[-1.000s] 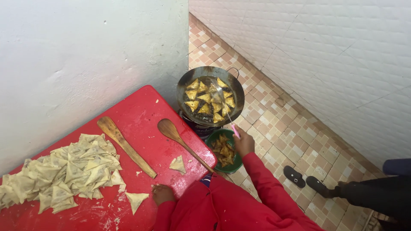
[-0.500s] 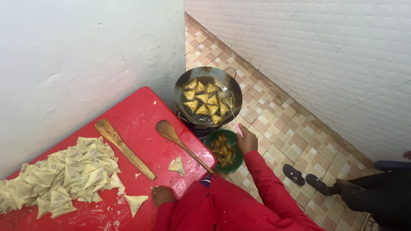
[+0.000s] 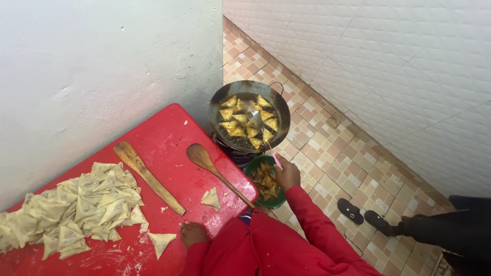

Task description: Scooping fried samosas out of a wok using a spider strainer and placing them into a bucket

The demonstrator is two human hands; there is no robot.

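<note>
My right hand [image 3: 287,174] grips the pink handle of a wire skimmer [image 3: 276,160], whose far end reaches into a dark frying pan [image 3: 220,99] of oil where several golden triangular pastries [image 3: 240,118] float. Just below that hand sits a green bowl [image 3: 251,166] holding fried pastries. My left hand [image 3: 193,233] rests with curled fingers on the red table [image 3: 163,138], holding nothing, between two single raw triangles [image 3: 211,198] [image 3: 161,241].
A heap of raw folded pastries [image 3: 76,204] covers the table's left side. A flat wooden spatula [image 3: 148,176] and a wooden spoon [image 3: 215,171] lie on the table. The pan stands on a burner on the tiled floor. Another person's sandalled feet [image 3: 358,212] stand at right.
My right hand has kept hold of the skimmer and shifted only slightly near the bowl. My left hand has stayed put on the table.
</note>
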